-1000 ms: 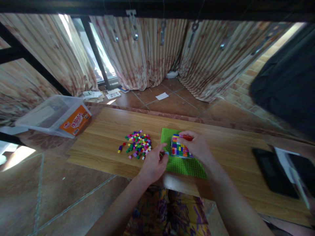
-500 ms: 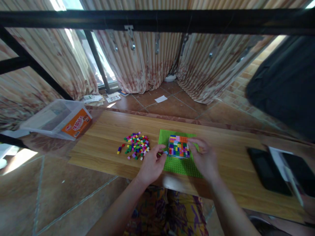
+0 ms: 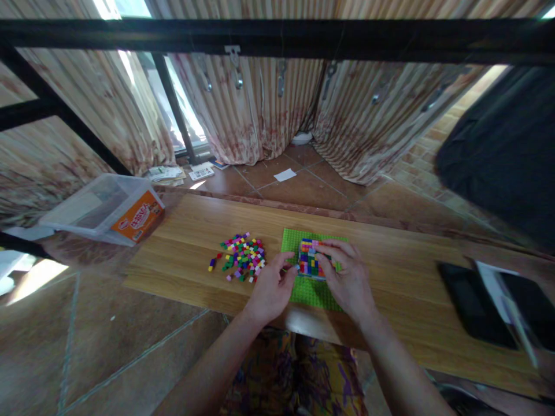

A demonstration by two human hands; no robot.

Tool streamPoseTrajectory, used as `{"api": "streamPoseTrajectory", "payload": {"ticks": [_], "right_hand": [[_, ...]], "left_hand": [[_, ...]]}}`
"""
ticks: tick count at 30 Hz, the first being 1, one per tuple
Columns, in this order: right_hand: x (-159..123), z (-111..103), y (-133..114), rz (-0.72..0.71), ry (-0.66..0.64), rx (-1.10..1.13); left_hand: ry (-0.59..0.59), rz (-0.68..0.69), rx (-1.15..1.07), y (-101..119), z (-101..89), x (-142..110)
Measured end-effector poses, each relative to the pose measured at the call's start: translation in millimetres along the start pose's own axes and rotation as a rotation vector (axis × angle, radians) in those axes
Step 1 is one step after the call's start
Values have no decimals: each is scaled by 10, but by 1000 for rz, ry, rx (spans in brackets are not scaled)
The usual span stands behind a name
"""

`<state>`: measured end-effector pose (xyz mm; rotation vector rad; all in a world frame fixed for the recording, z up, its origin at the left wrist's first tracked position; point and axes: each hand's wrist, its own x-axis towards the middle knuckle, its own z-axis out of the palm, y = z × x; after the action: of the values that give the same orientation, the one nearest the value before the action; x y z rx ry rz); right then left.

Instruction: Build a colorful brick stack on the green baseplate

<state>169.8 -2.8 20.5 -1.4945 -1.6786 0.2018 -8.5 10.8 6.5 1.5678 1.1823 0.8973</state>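
A square block of many-coloured small bricks (image 3: 309, 268) sits on a green studded baseplate (image 3: 318, 297). At its left edge is my left hand (image 3: 273, 286), thumb and forefinger curled towards each other with a tiny light blue brick (image 3: 297, 267) at their tips. My right hand (image 3: 350, 280) reaches over the block from the right. Its thumb and forefinger come together on the top, and they hide part of the bricks. Whatever lies between those fingertips is too small to make out. A heap of loose coloured bricks (image 3: 245, 257) lies left of the baseplate.
Everything rests on a long wooden table (image 3: 191, 248). Beyond its left end stands a clear plastic bin (image 3: 97, 205) with an orange label. Dark flat devices (image 3: 474, 303) and white paper lie at the right. A black metal bar (image 3: 277, 40) crosses the top, before striped curtains.
My right hand has moved left from the block's right edge onto its top, covering some bricks. My left hand stays at the left edge. The whole view has shifted slightly.
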Motion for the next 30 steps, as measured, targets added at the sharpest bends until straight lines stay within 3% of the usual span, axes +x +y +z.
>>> {"api": "streamPoseTrajectory", "payload": {"ticks": [5, 15, 19, 24, 30], "right_hand": [[-139, -106, -167, -25, -194, 160], [-31, -110, -70, 24, -263, 155], [5, -60, -13, -13, -212, 60], [83, 15, 86, -34, -99, -104], [115, 105, 110, 96, -15, -43]], "left_hand": [[-116, 66, -7, 160, 19, 54], [-146, 10, -209, 143, 145, 161], [-140, 2, -235, 90, 141, 185], [-4, -13, -99, 28, 78, 209], [30, -24, -39, -51, 60, 169]]}}
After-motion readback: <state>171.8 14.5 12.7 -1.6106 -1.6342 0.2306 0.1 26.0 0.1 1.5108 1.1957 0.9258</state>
